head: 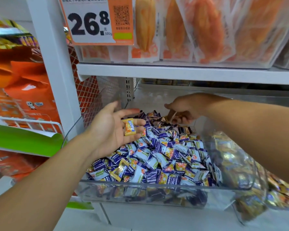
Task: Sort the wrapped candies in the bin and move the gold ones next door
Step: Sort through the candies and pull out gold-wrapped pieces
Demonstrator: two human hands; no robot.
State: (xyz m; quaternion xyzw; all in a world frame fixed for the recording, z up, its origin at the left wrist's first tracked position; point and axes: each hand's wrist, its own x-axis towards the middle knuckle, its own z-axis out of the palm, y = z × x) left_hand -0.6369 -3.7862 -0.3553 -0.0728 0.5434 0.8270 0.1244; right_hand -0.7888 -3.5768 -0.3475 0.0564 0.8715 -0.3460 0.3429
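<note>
Shelf (182, 73), clear bin (140, 189) of wrapped candies (158, 157), price sign (90, 22) above.

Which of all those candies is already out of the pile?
The gold-wrapped candy lying on the fingers of the open left hand, palm up above the clear bin. The others, mostly purple and pale blue, lie heaped in the bin.

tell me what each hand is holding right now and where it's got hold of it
A gold candy lies flat on the open left hand, across its fingers. The right hand reaches into the pile; any hold is unclear.
</note>
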